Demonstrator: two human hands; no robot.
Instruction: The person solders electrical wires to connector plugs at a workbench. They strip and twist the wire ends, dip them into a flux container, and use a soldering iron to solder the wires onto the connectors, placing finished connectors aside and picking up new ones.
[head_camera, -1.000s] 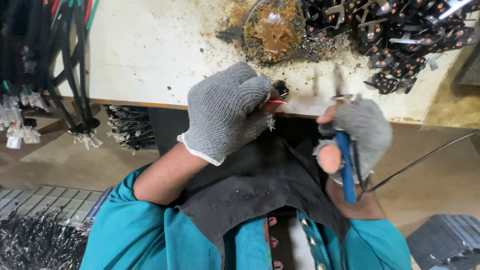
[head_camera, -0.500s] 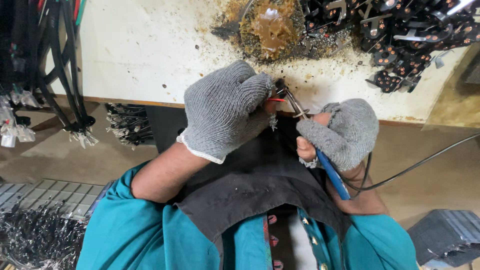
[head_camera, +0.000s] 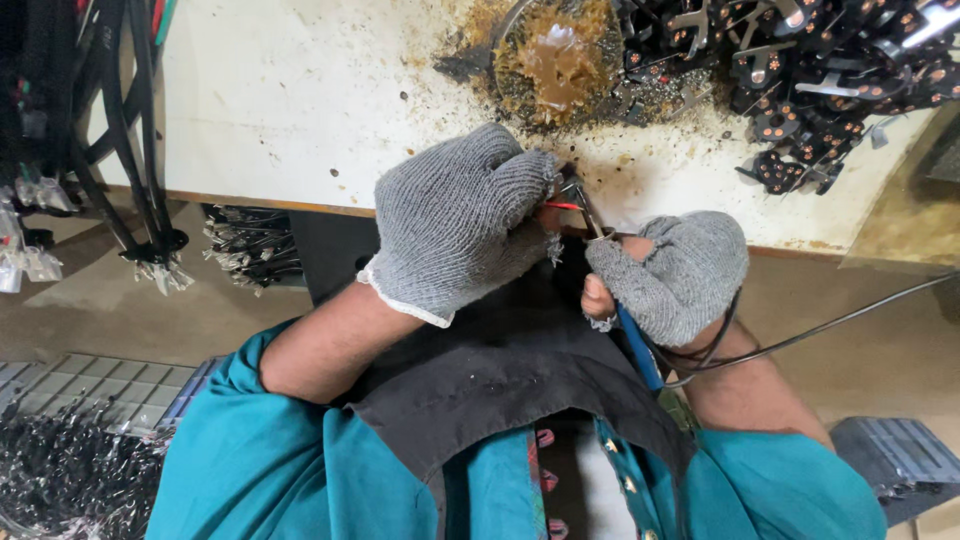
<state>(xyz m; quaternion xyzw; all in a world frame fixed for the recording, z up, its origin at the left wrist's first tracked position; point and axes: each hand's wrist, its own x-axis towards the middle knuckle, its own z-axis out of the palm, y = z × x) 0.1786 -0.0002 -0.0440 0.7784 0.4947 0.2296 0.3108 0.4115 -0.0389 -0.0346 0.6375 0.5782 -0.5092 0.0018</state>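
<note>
1. The left hand (head_camera: 455, 225) wears a grey knit glove. It is curled tight into a fist at the front edge of the white worktop (head_camera: 280, 110).
2. This hand pinches a thin red wire (head_camera: 562, 206) between its fingers. Only a short bit of the wire sticks out of the fist.
3. The right hand (head_camera: 672, 275) wears a grey glove too, with the fingertips bare. It is closed around a tool with a blue handle (head_camera: 636, 348).
4. The thin metal tip (head_camera: 588, 212) of the tool points up and touches the end of the red wire, just beside the left fist.
5. A black cord (head_camera: 820, 328) runs from the right wrist off to the right side.
6. Farther back on the worktop sits a round dish of brown sticky stuff (head_camera: 556, 60). Brown crumbs lie all around it.
7. A heap of small black parts (head_camera: 810, 70) with orange dots lies in the far right corner.
8. Black cables (head_camera: 120, 120) hang down at the left side.
9. The person wears a teal shirt (head_camera: 280, 470) and a dark apron (head_camera: 500, 370).
</note>
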